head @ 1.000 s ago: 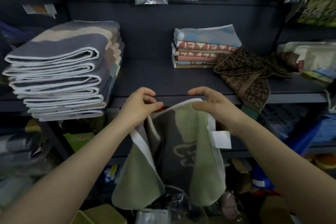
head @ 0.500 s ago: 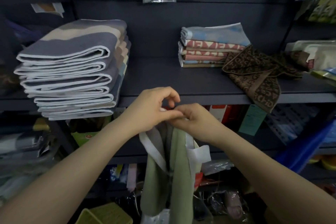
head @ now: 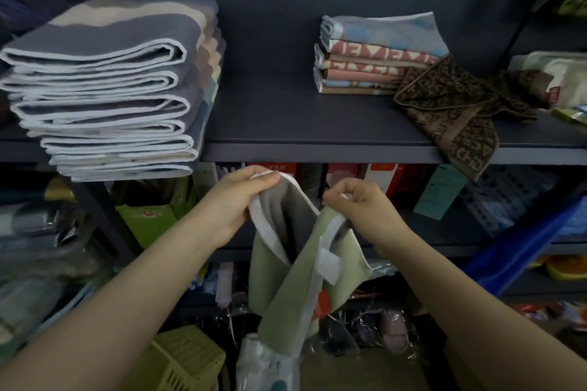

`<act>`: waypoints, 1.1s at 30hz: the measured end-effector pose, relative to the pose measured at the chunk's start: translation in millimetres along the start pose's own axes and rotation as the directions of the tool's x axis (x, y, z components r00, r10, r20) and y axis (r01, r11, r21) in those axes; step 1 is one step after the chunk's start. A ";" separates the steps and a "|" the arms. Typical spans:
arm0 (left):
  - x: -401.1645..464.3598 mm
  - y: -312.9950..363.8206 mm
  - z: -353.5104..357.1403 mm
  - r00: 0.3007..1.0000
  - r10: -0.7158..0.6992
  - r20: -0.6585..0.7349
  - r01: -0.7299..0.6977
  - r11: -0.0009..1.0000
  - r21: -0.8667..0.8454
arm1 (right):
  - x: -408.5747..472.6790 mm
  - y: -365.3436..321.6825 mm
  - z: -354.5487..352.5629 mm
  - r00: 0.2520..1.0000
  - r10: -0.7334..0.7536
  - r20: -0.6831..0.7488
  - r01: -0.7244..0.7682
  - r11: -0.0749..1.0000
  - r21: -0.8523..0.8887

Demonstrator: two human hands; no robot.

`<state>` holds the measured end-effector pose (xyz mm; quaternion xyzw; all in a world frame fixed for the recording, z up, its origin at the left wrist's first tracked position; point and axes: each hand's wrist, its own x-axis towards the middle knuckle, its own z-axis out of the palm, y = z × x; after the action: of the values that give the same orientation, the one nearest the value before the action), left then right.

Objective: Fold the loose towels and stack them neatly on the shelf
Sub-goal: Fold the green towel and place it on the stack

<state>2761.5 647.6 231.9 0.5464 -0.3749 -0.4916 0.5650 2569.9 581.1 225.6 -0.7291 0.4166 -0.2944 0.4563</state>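
Dark shelf (head: 317, 124) above, bare between grey stack (head: 104, 89) and small pink stack (head: 368, 63); green towel (head: 298, 279) hanging lengthwise below its front edge, pinched at top corners by left hand (head: 235, 203) and right hand (head: 359, 209), equally near
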 end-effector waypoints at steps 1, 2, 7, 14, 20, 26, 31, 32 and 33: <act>1.4 -6.4 -0.8 0.998 0.056 -0.031 -0.048 0.979 0.198 | -2.6 5.2 -0.6 1.000 0.007 -0.006 -0.007 0.997 -0.077; 2.0 -12.5 -1.4 0.992 0.119 -0.034 -0.095 0.907 0.411 | -6.1 10.4 -1.1 1.000 -0.005 0.010 0.006 0.986 -0.169; 7.6 -37.1 -4.8 0.967 0.248 0.055 -0.186 0.542 0.819 | -25.2 24.5 3.4 0.942 0.021 0.334 0.091 0.944 -0.318; 12.9 -59.9 -8.9 0.976 -0.015 -0.216 0.087 0.941 0.328 | -22.2 40.1 25.8 0.947 -0.234 0.220 0.311 0.841 -0.442; -15.1 -60.9 11.1 0.993 -0.113 0.029 0.114 0.992 -0.046 | -29.0 33.7 47.7 0.897 -0.351 0.269 0.399 0.904 -0.151; -35.5 -56.4 14.2 0.999 -0.038 0.006 0.038 0.994 -0.107 | -33.4 32.2 60.1 0.923 -0.382 0.051 0.385 0.919 -0.089; -43.3 -60.4 16.5 0.993 -0.011 -0.121 0.000 0.995 -0.095 | -42.0 30.0 63.2 0.925 -0.381 0.006 0.380 0.924 0.052; -44.9 -61.5 19.1 0.990 -0.014 -0.143 -0.001 0.995 -0.104 | -42.3 29.0 63.1 0.929 -0.369 0.004 0.368 0.927 0.069; -46.4 -62.3 22.0 0.987 -0.020 -0.157 0.001 0.993 -0.118 | -42.5 27.8 63.0 0.936 -0.351 0.002 0.349 0.934 0.080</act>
<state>2720.3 691.9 178.5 0.5514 -0.2967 -0.4709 0.6214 2591.0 638.2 172.4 -0.7756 0.2645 -0.3809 0.4282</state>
